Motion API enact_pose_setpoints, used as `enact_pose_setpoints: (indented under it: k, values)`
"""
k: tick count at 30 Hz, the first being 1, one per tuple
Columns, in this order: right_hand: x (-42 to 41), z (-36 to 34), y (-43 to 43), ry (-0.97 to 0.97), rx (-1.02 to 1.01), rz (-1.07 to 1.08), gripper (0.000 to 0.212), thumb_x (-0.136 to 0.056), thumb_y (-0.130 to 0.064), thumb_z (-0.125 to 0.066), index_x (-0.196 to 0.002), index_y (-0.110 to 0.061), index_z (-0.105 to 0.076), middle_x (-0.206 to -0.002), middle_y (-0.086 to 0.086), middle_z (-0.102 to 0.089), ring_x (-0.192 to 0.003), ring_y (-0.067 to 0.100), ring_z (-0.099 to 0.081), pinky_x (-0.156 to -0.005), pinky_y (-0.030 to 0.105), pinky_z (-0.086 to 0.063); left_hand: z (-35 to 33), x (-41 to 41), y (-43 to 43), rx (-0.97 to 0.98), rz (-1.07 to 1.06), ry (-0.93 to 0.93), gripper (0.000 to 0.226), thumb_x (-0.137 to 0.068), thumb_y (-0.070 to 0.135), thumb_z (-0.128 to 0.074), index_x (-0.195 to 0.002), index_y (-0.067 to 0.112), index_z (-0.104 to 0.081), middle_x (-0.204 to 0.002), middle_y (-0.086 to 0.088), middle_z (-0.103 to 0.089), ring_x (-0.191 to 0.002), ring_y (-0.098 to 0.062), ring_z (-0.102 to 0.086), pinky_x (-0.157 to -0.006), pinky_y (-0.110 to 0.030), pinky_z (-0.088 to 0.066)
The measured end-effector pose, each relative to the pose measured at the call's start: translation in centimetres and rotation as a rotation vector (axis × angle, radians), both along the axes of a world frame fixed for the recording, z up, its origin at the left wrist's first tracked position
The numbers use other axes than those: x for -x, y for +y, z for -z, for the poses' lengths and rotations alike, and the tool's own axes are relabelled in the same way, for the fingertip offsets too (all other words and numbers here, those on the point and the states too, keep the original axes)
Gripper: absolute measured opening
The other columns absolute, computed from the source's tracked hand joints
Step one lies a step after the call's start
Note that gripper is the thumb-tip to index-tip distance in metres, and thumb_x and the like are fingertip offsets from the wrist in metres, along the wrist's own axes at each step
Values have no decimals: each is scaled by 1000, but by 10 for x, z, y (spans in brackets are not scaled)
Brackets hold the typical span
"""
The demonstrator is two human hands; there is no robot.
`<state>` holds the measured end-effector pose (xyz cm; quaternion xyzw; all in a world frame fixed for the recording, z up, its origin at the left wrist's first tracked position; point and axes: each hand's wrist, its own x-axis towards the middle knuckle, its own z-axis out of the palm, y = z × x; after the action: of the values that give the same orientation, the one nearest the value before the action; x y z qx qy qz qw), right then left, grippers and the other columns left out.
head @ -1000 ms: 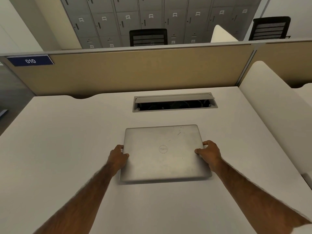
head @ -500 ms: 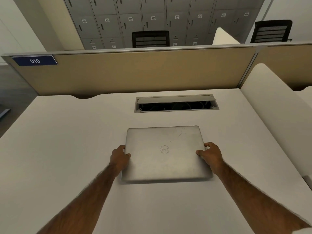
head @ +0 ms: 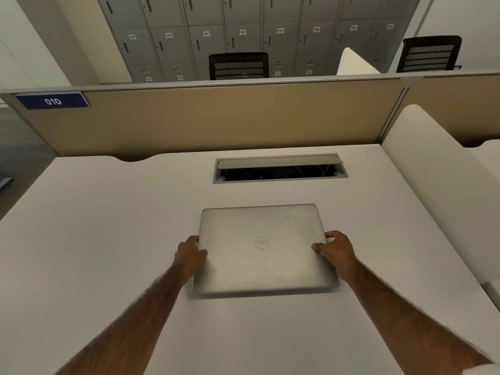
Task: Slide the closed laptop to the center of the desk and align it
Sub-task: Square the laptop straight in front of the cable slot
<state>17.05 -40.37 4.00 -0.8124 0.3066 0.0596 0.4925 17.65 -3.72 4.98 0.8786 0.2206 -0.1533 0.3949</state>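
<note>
A closed silver laptop (head: 263, 263) with a round logo lies flat on the white desk (head: 94, 239), roughly in the middle and below the cable opening. Its edges run nearly parallel to the desk's back edge. My left hand (head: 189, 254) grips the laptop's left edge, thumb on the lid. My right hand (head: 336, 250) grips the right edge the same way. Both forearms reach in from the bottom of the view.
A rectangular cable opening (head: 280, 169) with a raised grey flap sits in the desk behind the laptop. A tan partition (head: 230, 117) with a blue "010" tag (head: 52, 100) closes the back. A white divider (head: 438, 169) bounds the right side. Lockers and black chairs stand beyond.
Both hands have kept their grip on the laptop's sides. The laptop has hardly shifted relative to the cable opening; mostly the view has tilted slightly.
</note>
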Motion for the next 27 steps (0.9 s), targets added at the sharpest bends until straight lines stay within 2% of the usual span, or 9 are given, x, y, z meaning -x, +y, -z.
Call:
enact_pose_setpoints:
  k: [4,7,11,14,16,17,19,21,27]
  values:
    - [0,1,-1,-3,-13,6,44,-74,-11,-83,-114,-7,-64,-116,16,-70,-99,34,-69,-90,47,-58,0,-3,1,8,9,-12,49,-90,12,-60,-138,10,-52,-131,-18,-60,-115,-37,-61,-102,-43,-51]
    - [0,1,-2,0,3,-6,45,-75,-13,-82,-115,-7,-63,-117,15,-69,-100,33,-68,-91,48,-58,1,-3,-2,-17,25,9,51,-92,14,-57,-142,9,-48,-135,-20,-53,-121,-39,-56,-106,-47,-48]
    - [5,1,0,11,143,-127,51,-83,-25,-75,-128,-7,-60,-128,16,-63,-110,33,-63,-96,45,-54,2,7,-14,-222,100,-8,42,-95,17,-45,-136,7,-44,-132,-19,-44,-125,-39,-46,-103,-45,-45]
    - [18,6,9,0,397,-269,60,-93,-36,-60,-145,-8,-46,-137,17,-50,-130,38,-48,-107,48,-44,4,18,-27,-302,109,-83,50,-97,24,-42,-144,7,-35,-138,-14,-42,-130,-34,-41,-102,-47,-43]
    - [29,10,17,-77,619,-387,67,-98,-41,-52,-153,-8,-34,-150,18,-42,-140,36,-39,-113,48,-37,11,24,-32,-388,172,-176,63,-100,30,-40,-155,6,-21,-153,-13,-32,-142,-31,-31,-116,-43,-33]
    - [33,13,22,-111,688,-455,72,-100,-44,-47,-158,-8,-26,-160,18,-33,-148,35,-30,-120,46,-29,16,27,-32,-424,225,-221,67,-101,32,-37,-158,6,-13,-162,-13,-22,-150,-29,-21,-123,-40,-22]
    - [38,17,31,-141,780,-614,79,-102,-52,-35,-162,-10,-7,-172,12,-4,-159,28,-2,-128,43,-8,25,32,-33,-469,335,-279,70,-103,37,-31,-160,9,-2,-169,-8,1,-157,-23,4,-127,-35,-2]
    - [40,21,42,-141,850,-761,82,-101,-59,-23,-162,-12,4,-170,6,16,-157,23,17,-128,43,6,34,36,-34,-497,438,-309,71,-102,43,-26,-160,13,3,-168,-3,12,-155,-17,16,-127,-34,5]
    - [43,27,77,-155,867,-888,86,-97,-69,-12,-162,-17,6,-169,3,20,-155,22,22,-126,47,11,44,46,-55,-539,604,-360,77,-98,60,-13,-159,18,12,-165,2,25,-152,-15,25,-126,-34,8]
